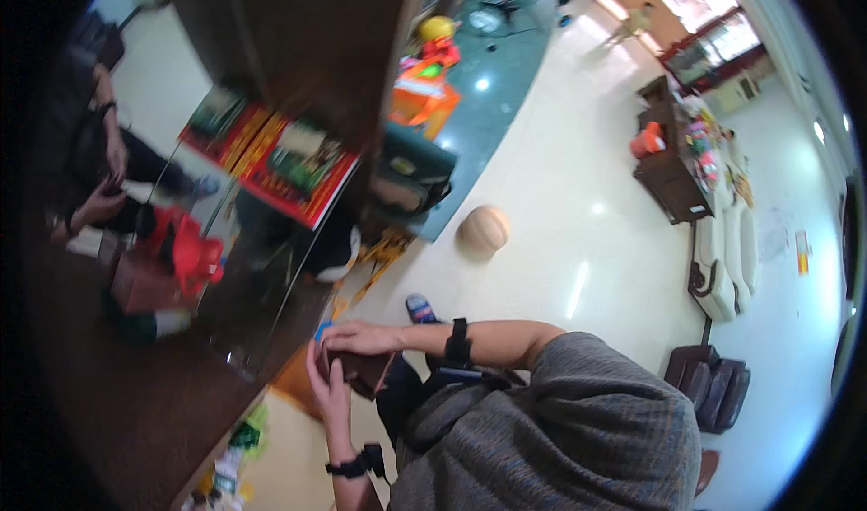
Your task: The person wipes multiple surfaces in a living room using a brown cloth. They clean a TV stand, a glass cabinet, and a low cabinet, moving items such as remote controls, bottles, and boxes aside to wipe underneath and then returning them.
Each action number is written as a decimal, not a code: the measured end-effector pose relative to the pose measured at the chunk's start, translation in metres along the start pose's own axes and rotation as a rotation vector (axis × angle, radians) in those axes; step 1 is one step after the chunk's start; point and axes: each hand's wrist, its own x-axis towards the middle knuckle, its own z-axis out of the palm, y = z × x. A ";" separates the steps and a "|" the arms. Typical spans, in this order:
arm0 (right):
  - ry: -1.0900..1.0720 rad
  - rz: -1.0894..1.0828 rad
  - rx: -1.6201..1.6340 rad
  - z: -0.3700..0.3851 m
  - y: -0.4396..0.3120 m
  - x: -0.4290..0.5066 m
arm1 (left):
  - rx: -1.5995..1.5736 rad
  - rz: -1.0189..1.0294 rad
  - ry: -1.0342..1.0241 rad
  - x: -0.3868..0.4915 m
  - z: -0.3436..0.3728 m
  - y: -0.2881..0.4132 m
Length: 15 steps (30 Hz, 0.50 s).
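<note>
Both my hands are at a dark brown, flat, wallet-like item [366, 372], just in front of the cabinet. My right hand [360, 339] lies over its top edge, fingers bent around it. From below, my left hand [330, 390] holds its near side, thumb against the surface and fingers along the outer edge. A small bright blue thing [324, 329] shows beside the fingertips; I cannot tell what it is. Each wrist wears a black strap. A dark wood cabinet shelf [135, 402] stands ahead of my hands.
A red printed book [308, 175] and a red figure [194, 253] sit on the mirrored cabinet. A teal table [494, 77] holds a dark green bag [413, 172] and an orange vest [423, 97]. A basketball [486, 228] lies on the floor; a person [633, 23] stands far off.
</note>
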 end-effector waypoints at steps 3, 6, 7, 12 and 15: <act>-0.123 -0.005 0.001 -0.015 -0.022 -0.010 | -0.324 -0.287 0.102 -0.020 0.024 -0.008; -0.189 -0.036 -0.133 -0.018 -0.030 -0.030 | -0.433 -0.187 0.237 -0.031 0.044 -0.009; -0.214 -0.105 -0.203 -0.018 -0.027 -0.039 | -0.448 -0.158 0.204 -0.032 0.053 -0.011; 0.150 -0.046 -0.145 -0.057 0.013 -0.089 | -0.243 -0.202 0.213 -0.066 0.095 -0.034; 0.084 -0.009 -0.044 -0.088 0.035 -0.124 | -0.110 -0.189 -0.025 -0.082 0.136 -0.060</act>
